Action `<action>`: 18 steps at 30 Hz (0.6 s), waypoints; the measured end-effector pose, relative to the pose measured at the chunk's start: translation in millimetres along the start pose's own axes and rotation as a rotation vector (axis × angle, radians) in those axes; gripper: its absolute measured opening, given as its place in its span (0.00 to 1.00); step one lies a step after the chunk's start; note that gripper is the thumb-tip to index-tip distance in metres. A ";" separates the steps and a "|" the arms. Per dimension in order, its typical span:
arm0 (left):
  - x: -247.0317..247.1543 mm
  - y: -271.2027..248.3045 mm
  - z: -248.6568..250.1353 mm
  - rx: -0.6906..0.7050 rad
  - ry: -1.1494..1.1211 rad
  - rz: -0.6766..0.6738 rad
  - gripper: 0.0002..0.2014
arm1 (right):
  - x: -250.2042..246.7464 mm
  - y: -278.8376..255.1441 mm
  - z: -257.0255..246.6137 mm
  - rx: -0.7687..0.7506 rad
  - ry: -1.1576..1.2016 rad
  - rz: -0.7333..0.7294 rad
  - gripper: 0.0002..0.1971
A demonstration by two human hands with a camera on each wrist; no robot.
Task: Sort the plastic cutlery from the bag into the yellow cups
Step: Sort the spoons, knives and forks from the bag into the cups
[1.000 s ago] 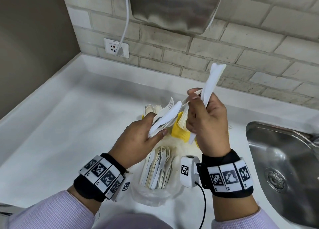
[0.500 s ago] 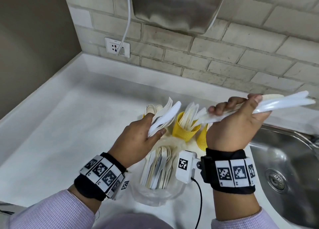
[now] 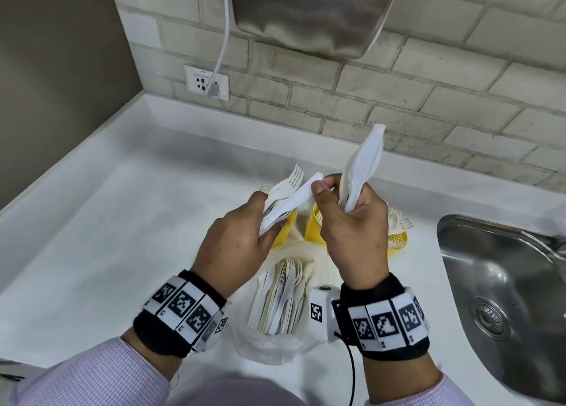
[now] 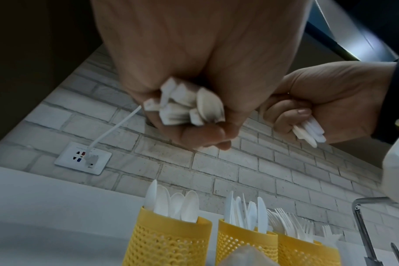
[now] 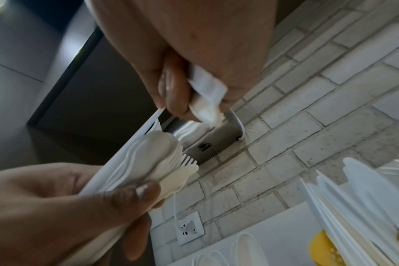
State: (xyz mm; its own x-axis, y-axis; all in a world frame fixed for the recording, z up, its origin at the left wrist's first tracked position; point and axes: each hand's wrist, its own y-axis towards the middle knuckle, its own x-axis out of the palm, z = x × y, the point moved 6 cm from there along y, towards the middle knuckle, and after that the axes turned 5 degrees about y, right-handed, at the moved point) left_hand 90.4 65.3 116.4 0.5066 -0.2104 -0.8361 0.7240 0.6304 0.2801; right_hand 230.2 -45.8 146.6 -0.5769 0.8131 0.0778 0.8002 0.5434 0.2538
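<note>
The right hand (image 3: 352, 231) has its thumb and forefinger reaching across to nip the tip of a white knife in the mixed bundle (image 3: 284, 197), while its other fingers stay curled round a small sheaf of knives (image 3: 361, 163) that stands upright above the fist. Half a second ago that hand was swung out to the right over the sink edge with the sheaf level; now it has come back to the middle, so it is picking another knife out, not dropping any yet. The left hand (image 3: 235, 246) has barely moved: its fingers and thumb are closed tight on the bundle, in which forks, knives and spoons lie together.

Below the hands stand three yellow cups (image 4: 169, 239), already holding spoons, knives and forks in turn from left to right. The bag (image 3: 275, 307) lies open on the counter (image 3: 92, 237) nearer the person, with much cutlery left in it, so the sorting looks well short of done.

As for writing, the wall socket (image 3: 205, 82) carries a small line of print above its holes, too fine to read with confidence. The wristbands (image 3: 386, 323) show black-and-white square markers with tiny characters beneath, perhaps "R2" on the right one.
</note>
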 end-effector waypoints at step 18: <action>-3.5 -1.3 0.6 -0.001 -0.213 0.012 0.16 | -7.7 7.0 -8.2 0.186 0.469 0.108 0.10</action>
State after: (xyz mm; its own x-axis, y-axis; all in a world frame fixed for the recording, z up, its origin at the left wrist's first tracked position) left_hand 88.0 64.8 119.3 0.6028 -0.3559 -0.7141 0.7170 0.6344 0.2890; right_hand 238.8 -49.9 155.7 -0.4666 0.7088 0.5291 0.8504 0.5240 0.0479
